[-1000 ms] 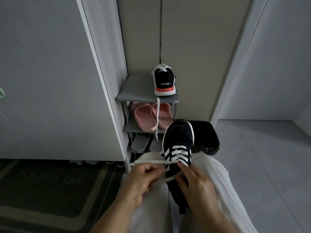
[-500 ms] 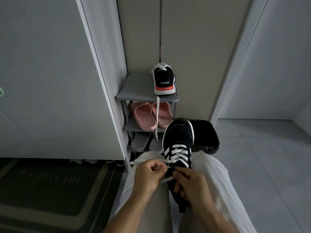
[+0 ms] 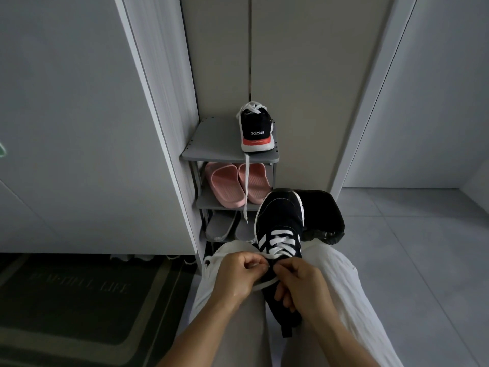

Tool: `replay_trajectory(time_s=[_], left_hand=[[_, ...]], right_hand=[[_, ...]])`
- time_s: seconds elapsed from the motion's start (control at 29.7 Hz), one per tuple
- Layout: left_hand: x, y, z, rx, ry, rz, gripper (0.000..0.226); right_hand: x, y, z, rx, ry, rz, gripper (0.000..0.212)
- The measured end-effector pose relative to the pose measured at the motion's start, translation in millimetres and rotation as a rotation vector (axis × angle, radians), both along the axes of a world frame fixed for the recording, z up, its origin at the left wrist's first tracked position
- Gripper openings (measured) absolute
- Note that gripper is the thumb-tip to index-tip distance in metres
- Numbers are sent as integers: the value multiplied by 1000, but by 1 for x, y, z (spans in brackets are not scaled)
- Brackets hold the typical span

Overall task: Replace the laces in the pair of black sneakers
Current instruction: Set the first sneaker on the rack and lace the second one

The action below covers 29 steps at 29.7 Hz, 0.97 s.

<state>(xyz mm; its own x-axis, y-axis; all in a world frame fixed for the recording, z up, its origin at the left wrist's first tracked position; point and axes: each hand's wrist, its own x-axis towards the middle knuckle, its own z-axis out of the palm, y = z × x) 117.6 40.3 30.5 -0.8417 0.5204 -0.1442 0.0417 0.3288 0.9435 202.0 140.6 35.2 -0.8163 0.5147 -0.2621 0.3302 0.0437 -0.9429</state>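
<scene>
Left hand: you are curling your left hand (image 3: pixel 235 276) into a loose fist, with thumb and forefinger pinching the white lace (image 3: pixel 281 243) at the top of the lacing.
Right hand: you are bending the fingers of your right hand (image 3: pixel 301 284) inward, its thumb and forefinger meeting the left thumb at the lace; whether they are gripping it is not clear, and the lower fingers are touching the shoe's side.
Sneaker in work: the black striped sneaker (image 3: pixel 280 221) is lying along your lap, toe pointing away, between your pale trouser legs (image 3: pixel 341 282).
Loose strand: one flat length is running from under your left hand across the shoe's opening.
Second sneaker: the adidas sneaker (image 3: pixel 256 131) is standing heel toward you on the top shelf of the grey shoe rack (image 3: pixel 211 147), its lace end (image 3: pixel 247 186) dangling past the pink slippers (image 3: pixel 225 184).
Surroundings: grey slippers (image 3: pixel 219 226) are sitting on the lowest shelf, and a black bag (image 3: pixel 322 215) is sitting beyond the toe.
</scene>
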Motion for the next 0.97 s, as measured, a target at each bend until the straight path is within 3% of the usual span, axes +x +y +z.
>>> replay_trajectory(time_s=[0.3,0.44,0.54,0.61,0.64,0.74,0.84,0.97], left_hand=[[1,-13,-9,-41,197,-15,22],[-7,-35,-11,-158,424,44,18],[-20,-47,-13,-159,470,176,18],[-31,-46,-18,-222,594,200,24],[-37,-44,-20,-250,645,166,31],[-46,-34,-19,-319,577,-62,48],[-50,-24,-15,-359,504,-189,33],[-52,-24,-5,-338,413,-201,2]], right_hand=[[14,16,4,104,121,-169,19],[48,94,8,14,210,-657,26],[70,144,-4,106,66,-899,23],[65,142,-12,302,-67,-805,11],[58,131,-14,401,-90,-724,15],[32,86,-13,666,63,-364,20],[13,51,-4,790,-44,102,11],[14,59,-8,689,-71,115,14]])
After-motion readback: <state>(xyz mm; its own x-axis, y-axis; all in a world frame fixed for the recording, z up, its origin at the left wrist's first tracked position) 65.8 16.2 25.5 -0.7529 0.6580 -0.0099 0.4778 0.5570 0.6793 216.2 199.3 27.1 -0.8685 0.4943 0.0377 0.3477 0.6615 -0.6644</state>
